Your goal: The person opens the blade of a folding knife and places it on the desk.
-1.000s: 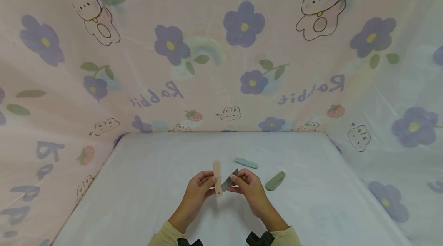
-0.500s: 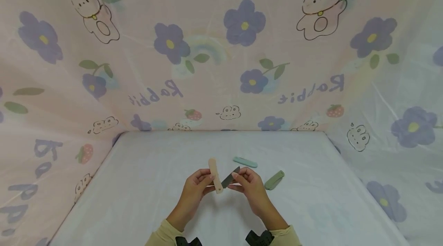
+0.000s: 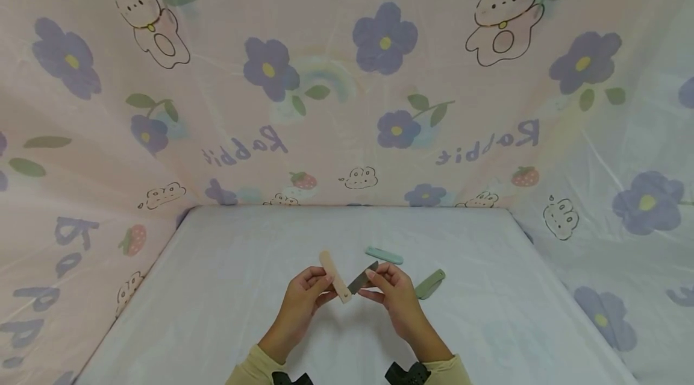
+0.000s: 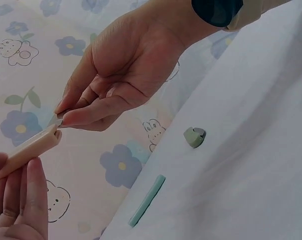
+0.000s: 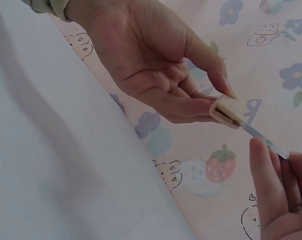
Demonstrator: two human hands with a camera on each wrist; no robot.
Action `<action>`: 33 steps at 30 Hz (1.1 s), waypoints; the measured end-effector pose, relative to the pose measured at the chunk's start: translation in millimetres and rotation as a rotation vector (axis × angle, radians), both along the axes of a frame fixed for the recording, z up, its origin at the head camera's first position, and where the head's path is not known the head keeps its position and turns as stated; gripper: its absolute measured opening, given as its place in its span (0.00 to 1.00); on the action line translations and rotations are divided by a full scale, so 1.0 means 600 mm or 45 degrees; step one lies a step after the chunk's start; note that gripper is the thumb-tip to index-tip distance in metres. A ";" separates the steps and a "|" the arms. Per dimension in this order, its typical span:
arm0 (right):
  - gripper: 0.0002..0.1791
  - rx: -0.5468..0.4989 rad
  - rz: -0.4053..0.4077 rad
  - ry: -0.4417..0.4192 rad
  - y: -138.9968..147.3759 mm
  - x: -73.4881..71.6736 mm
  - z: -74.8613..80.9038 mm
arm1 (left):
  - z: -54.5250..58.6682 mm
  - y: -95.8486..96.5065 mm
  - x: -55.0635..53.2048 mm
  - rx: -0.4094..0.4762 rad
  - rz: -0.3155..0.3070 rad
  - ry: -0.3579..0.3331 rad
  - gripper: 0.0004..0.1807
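Observation:
A folding knife, partly unfolded, is held between both hands above the white table. My left hand (image 3: 303, 294) grips its cream handle (image 3: 334, 276), which leans up and to the left in the head view. My right hand (image 3: 390, 288) pinches the dark metal blade (image 3: 360, 279) between thumb and fingers. Blade and handle meet at a pivot near the handle's lower end and stand in a wide V. In the right wrist view the slotted end of the handle (image 5: 225, 111) shows, with the thin blade (image 5: 263, 140) leading out to the right fingertips.
A mint-green folded knife (image 3: 384, 254) lies on the white table (image 3: 228, 264) behind the right hand. An olive-green folded knife (image 3: 431, 284) lies just right of that hand. Patterned cloth walls (image 3: 325, 150) with rabbits and flowers enclose the table's back and sides.
The cream handle's top has swung left, from nearly upright to leaning, widening its angle with the blade. The left hand has shifted slightly left; the right hand keeps its pinch on the blade.

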State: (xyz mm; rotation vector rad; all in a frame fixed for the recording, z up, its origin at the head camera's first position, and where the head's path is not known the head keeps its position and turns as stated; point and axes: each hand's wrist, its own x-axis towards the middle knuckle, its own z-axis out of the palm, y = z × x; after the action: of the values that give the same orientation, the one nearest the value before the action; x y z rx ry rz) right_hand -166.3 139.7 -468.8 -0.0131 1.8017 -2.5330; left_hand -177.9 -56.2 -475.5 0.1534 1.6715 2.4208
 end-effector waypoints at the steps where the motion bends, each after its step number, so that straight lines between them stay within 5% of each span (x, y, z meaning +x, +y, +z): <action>1: 0.04 -0.006 -0.003 0.003 0.000 0.000 0.000 | 0.000 0.000 0.000 0.021 0.002 -0.010 0.16; 12: 0.05 -0.135 -0.051 0.015 -0.005 0.001 0.002 | -0.003 0.001 0.002 0.292 0.038 -0.066 0.11; 33: 0.06 -0.350 -0.214 -0.077 -0.027 -0.001 -0.003 | -0.007 0.021 0.001 0.520 0.218 -0.142 0.10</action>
State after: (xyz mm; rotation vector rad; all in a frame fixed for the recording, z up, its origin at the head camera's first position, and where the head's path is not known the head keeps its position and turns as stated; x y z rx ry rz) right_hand -166.6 123.5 -470.9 0.2136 1.4781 -2.8427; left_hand -177.1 -43.5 -479.8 -0.0702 1.1705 2.8136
